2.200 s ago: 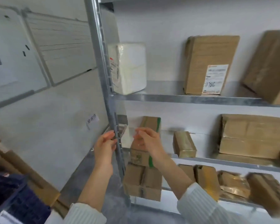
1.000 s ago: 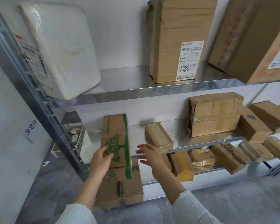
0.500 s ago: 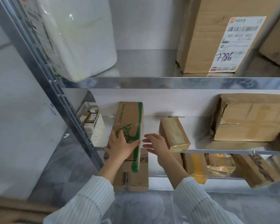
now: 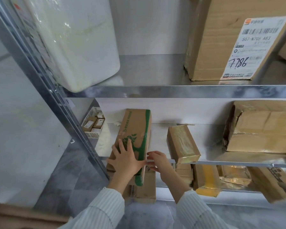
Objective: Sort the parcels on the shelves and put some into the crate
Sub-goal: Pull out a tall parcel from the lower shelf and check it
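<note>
My left hand (image 4: 127, 160) presses flat, fingers straight, on the green-striped parcel (image 4: 135, 126), whose long axis points into the shelf (image 4: 238, 161). My right hand (image 4: 157, 161) sits beside it, grip slack and holding nothing.

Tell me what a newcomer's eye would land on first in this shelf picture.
The carton with a green tree print sits at the left of the middle shelf, the left hand pressed flat on its face and the right hand open beside its green edge. On the shelf above, a bulky white parcel sits left and a big brown carton marked 7786 sits right.
</note>
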Tool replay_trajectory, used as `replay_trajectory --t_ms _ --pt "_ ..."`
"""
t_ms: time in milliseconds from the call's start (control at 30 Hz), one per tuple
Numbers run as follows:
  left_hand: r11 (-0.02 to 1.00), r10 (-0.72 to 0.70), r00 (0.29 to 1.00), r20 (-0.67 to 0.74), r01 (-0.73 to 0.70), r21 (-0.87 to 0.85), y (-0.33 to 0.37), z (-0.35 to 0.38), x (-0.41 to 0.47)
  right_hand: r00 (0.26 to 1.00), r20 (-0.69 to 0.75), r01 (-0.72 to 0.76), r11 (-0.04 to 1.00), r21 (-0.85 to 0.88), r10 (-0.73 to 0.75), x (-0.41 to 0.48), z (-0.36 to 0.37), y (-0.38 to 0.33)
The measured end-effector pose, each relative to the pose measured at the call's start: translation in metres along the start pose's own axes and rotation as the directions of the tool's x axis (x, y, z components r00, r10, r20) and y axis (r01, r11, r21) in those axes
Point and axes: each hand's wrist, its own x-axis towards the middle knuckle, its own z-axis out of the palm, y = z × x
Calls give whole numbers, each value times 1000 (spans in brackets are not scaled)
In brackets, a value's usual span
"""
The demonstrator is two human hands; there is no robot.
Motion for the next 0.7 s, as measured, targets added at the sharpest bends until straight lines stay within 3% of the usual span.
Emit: replay_trajectory --t_ms 333,467,600,700 --pt "995 69 994 -89 -75 -67 -39 3 6 1000 1 -24 999 -46 24 11 30 15" --pt "987 96 990 -101 -108 -121 -56 3 12 997 -69 -20 999 -43 17 13 36 18" --pt "946 143 984 -104 -167 -279 -65 -4 14 992 -114 -57 998 6 57 20 38 19" --pt "840 166 986 -25 -155 -520 -74 -1 24 989 -117 -84 992 90 95 21 38 18"
